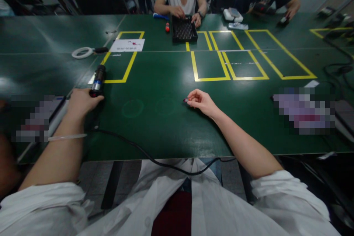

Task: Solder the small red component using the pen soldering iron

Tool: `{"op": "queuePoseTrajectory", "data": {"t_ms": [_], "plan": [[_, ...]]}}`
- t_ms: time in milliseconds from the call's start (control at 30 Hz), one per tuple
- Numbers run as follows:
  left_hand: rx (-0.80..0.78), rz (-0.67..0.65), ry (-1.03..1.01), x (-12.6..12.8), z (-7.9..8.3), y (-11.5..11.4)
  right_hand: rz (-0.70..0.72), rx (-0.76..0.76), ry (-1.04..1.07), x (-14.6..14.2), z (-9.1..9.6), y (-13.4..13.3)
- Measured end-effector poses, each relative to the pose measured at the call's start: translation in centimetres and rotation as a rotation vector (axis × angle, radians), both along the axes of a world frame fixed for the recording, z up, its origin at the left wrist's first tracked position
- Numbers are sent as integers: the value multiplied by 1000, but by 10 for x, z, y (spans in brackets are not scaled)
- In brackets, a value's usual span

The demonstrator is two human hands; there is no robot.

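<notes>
At the near end of a black cylinder with a silver and blue band (pixel 97 79), which looks like a flashlight, is my left hand (pixel 84 100). Its thumb and fingers close round that end; the fingertips are partly hidden. Over the middle of the green table (pixel 155 132) hovers my right hand (pixel 201 102), its thumb and fingers pinched on a small dark piece with a red part (pixel 186 100). The exact kind of this piece is too small to make out.
A black cable (pixel 132 143) crosses the table's front edge. Left of centre lie a white ring (pixel 83 52) and a printed sheet (pixel 127 45). Yellow tape outlines (pixel 211 79) mark the tabletop. Across the table, a person in a white shirt handles a black tray (pixel 184 31); another sits farther right.
</notes>
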State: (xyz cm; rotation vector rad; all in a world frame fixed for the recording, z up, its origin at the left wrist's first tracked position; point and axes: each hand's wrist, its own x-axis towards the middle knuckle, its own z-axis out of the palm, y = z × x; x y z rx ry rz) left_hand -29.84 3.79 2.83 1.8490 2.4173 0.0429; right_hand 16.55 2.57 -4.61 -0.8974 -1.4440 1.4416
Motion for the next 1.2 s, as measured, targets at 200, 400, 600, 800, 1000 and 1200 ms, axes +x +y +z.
{"op": "queuePoseTrajectory", "data": {"t_ms": [200,400,600,800,1000,1200], "plan": [[59,-60,84,61,-4,-12,18,102,-51,-1,-8,3],[70,-256,80,159,-9,-24,-43,144,-127,0,-8,2],[64,-470,31,237,-12,-27,-91,175,-227,5,-8,2],[42,-576,-15,274,-12,-30,-82,231,-333,5,-5,-1],[64,-623,-36,284,-16,-36,-98,313,-519,1,-1,-2],[111,-633,-17,285,-22,-37,-141,338,-523,-3,2,-3]]}}
